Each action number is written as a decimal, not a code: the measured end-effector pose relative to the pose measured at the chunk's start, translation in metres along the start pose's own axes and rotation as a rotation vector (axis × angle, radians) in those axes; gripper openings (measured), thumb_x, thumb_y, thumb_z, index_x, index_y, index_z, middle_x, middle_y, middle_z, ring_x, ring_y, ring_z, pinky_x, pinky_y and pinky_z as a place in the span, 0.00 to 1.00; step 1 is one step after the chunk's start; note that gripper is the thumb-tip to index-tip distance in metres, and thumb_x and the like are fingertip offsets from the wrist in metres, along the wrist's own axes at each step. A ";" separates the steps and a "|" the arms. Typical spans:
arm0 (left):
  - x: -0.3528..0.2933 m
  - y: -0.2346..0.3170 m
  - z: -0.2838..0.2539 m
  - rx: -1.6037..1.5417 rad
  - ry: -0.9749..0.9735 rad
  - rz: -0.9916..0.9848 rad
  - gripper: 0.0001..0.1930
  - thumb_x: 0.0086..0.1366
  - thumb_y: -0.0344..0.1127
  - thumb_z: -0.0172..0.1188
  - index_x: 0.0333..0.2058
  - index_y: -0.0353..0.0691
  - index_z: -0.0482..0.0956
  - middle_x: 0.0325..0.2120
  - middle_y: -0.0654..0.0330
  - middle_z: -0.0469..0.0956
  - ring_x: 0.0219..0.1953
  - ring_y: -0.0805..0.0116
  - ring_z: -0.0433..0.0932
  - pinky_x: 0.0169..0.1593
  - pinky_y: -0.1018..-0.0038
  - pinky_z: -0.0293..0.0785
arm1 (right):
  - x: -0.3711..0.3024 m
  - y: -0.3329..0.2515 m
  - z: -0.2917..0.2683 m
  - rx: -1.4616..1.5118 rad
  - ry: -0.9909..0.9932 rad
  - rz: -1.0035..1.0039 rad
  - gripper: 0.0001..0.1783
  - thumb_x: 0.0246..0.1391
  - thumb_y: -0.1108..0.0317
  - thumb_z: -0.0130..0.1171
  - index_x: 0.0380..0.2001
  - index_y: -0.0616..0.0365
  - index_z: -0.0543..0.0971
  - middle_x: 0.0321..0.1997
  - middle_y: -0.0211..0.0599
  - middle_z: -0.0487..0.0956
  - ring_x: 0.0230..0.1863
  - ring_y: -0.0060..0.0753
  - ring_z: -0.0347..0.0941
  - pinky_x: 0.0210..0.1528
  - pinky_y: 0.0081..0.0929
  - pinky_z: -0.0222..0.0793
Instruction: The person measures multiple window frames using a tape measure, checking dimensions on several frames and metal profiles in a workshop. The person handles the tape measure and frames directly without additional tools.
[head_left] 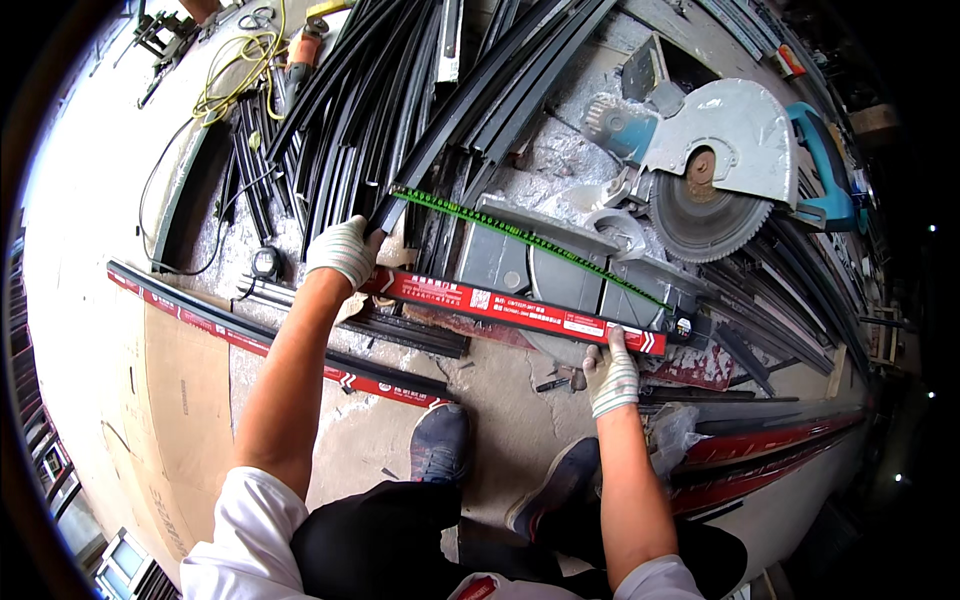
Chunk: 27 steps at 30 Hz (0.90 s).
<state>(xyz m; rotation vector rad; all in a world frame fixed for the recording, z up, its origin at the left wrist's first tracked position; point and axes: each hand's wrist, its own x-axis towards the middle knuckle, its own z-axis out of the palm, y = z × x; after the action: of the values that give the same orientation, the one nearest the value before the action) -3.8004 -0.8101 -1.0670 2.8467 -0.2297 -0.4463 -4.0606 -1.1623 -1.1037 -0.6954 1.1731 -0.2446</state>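
Across the front of a miter saw [720, 165] lies a black metal profile with a red printed film [480, 303]. My left hand [343, 252], in a striped knit glove, is closed round its left end, close to the tip of another dark profile [386, 213]. My right hand [613, 373], gloved likewise, grips the right end from the near side, its thumb on the red film. A green tape measure blade [530, 238] stretches over the saw's grey base, slanting down to the right. Its dark case [683, 328] sits by the profile's right end.
A big heap of black profiles [370, 110] fills the far middle. On the left are an orange angle grinder [303, 50], yellow cord [235, 85], a second tape measure [266, 262] and cardboard [190, 400]. Another red-filmed profile [240, 335] lies left of my feet; more red-filmed profiles [760, 440] lie right.
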 end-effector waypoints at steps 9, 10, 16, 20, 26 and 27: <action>0.021 0.003 0.023 -0.315 0.000 0.052 0.16 0.64 0.44 0.63 0.40 0.36 0.79 0.35 0.47 0.83 0.39 0.47 0.82 0.44 0.61 0.77 | 0.003 0.002 0.001 -0.030 0.041 0.025 0.18 0.54 0.53 0.69 0.41 0.47 0.76 0.33 0.26 0.78 0.26 0.26 0.72 0.24 0.23 0.67; 0.022 0.002 0.025 -0.323 0.013 0.082 0.16 0.64 0.43 0.63 0.40 0.35 0.78 0.33 0.47 0.83 0.36 0.50 0.81 0.41 0.62 0.77 | 0.000 0.002 0.003 -0.052 0.022 0.029 0.18 0.56 0.51 0.68 0.42 0.45 0.76 0.33 0.24 0.76 0.28 0.25 0.71 0.26 0.22 0.65; 0.028 -0.001 0.028 -0.868 -0.241 -0.084 0.13 0.70 0.41 0.59 0.38 0.35 0.77 0.25 0.63 0.77 0.23 0.75 0.73 0.28 0.76 0.73 | -0.002 -0.002 0.005 -0.032 0.012 0.027 0.17 0.55 0.52 0.69 0.40 0.48 0.76 0.31 0.26 0.77 0.26 0.26 0.72 0.24 0.23 0.66; 0.033 -0.015 0.040 -1.099 -0.279 -0.171 0.13 0.71 0.41 0.58 0.38 0.35 0.76 0.24 0.64 0.77 0.22 0.75 0.73 0.26 0.77 0.72 | 0.002 -0.001 0.004 -0.011 -0.021 0.003 0.18 0.54 0.54 0.71 0.39 0.51 0.76 0.28 0.28 0.78 0.24 0.26 0.75 0.21 0.21 0.69; 0.028 -0.024 0.051 -1.278 -0.342 -0.219 0.14 0.71 0.44 0.58 0.39 0.38 0.77 0.24 0.64 0.78 0.21 0.75 0.75 0.26 0.78 0.74 | -0.001 -0.003 0.004 -0.021 0.001 0.021 0.19 0.53 0.54 0.71 0.40 0.51 0.76 0.28 0.28 0.77 0.24 0.27 0.74 0.22 0.22 0.70; 0.028 -0.025 0.052 -1.276 -0.337 -0.213 0.14 0.71 0.44 0.57 0.39 0.38 0.77 0.24 0.64 0.78 0.21 0.75 0.76 0.26 0.78 0.74 | -0.002 -0.003 0.005 -0.018 -0.003 0.019 0.19 0.53 0.54 0.71 0.40 0.51 0.76 0.28 0.28 0.77 0.24 0.27 0.74 0.22 0.22 0.70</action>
<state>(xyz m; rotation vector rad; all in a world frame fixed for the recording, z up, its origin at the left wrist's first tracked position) -3.7873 -0.8029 -1.1294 1.5383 0.2402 -0.7539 -4.0563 -1.1613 -1.0993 -0.6999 1.1799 -0.2178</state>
